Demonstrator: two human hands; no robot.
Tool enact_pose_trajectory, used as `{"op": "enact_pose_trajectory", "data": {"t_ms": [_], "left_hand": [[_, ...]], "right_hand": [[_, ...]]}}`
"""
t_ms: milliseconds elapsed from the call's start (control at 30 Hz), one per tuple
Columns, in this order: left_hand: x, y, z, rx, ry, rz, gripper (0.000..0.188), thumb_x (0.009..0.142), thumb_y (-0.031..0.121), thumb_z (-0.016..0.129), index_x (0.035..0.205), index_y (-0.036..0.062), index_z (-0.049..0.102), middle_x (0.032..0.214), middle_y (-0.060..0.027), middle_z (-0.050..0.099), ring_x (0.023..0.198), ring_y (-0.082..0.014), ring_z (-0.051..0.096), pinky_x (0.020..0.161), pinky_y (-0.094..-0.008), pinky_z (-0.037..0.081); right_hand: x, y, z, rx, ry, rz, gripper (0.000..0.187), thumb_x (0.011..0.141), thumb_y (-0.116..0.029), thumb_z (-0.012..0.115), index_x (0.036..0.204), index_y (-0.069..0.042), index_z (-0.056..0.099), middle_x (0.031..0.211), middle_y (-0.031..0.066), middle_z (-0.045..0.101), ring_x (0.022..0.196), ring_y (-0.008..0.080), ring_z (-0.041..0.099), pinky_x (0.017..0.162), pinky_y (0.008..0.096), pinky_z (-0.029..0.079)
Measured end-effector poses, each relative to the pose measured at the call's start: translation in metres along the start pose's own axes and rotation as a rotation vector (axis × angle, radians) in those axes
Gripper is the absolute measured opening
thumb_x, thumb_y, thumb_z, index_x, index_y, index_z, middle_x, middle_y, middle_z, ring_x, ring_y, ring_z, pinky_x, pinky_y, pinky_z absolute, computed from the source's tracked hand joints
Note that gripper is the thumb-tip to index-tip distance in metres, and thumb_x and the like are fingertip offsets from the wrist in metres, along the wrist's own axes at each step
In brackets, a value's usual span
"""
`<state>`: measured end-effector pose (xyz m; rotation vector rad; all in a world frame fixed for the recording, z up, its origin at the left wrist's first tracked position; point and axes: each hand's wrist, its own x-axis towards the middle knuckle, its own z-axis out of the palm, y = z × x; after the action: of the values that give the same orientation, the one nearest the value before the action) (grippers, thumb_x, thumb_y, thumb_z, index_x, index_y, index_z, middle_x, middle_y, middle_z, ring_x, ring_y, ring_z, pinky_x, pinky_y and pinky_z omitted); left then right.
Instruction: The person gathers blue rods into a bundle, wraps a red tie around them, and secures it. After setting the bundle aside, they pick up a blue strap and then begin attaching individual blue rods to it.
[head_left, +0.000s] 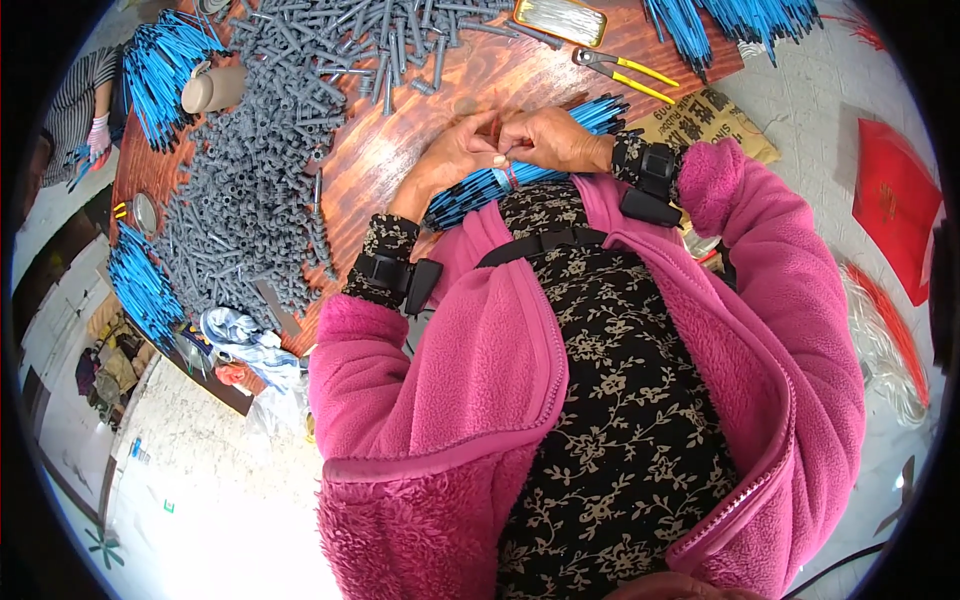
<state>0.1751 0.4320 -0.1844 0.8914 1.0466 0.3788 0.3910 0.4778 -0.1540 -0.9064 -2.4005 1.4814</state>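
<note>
So your bundle of slim bright-blue rods with black tips (468,194) lies right in front of you, wrapped by a narrow reddish band (510,178). Your left hand (456,154) and right hand (548,138) meet over it, fingertips bunched close; can't tell if they're clamped on anything. That shallow yellow-rimmed rectangular tray (557,34) has thin white sticks (562,16) in it.

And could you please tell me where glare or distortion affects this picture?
In the head view, glare whitens patches of the wooden tabletop beside the left hand; in the same view, the floor at lower left is overexposed nearly to white, and fisheye curvature bends edges near the black rim.
</note>
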Motion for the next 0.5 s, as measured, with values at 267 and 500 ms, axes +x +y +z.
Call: {"op": "enact_pose_trajectory", "data": {"t_ms": [267, 500], "left_hand": [[-0.009, 0.003, 0.003, -0.058, -0.016, 0.109, 0.093, 0.078, 0.004, 0.077, 0.153, 0.0132, 0.023, 0.093, -0.0104, 0.071, 0.088, -0.0144, 0.065, 0.084, -0.0283, 0.050], [-0.003, -0.007, 0.000, -0.066, 0.007, 0.090, 0.098, 0.074, 0.003, 0.079, 0.153, 0.0136, 0.023, 0.092, -0.0107, 0.070, 0.091, -0.0150, 0.065, 0.089, -0.0313, 0.049]], "right_hand": [[0.004, 0.008, -0.002, -0.004, -0.070, -0.012, 0.014, 0.082, -0.024, 0.072, 0.087, -0.011, 0.072, 0.080, 0.0096, 0.068, 0.075, 0.0275, 0.066, 0.066, 0.0386, 0.050], [0.007, 0.008, -0.006, 0.003, -0.124, -0.056, 0.015, 0.080, -0.025, 0.072, 0.087, -0.011, 0.073, 0.081, 0.0093, 0.069, 0.076, 0.0279, 0.067, 0.067, 0.0394, 0.050]]}}
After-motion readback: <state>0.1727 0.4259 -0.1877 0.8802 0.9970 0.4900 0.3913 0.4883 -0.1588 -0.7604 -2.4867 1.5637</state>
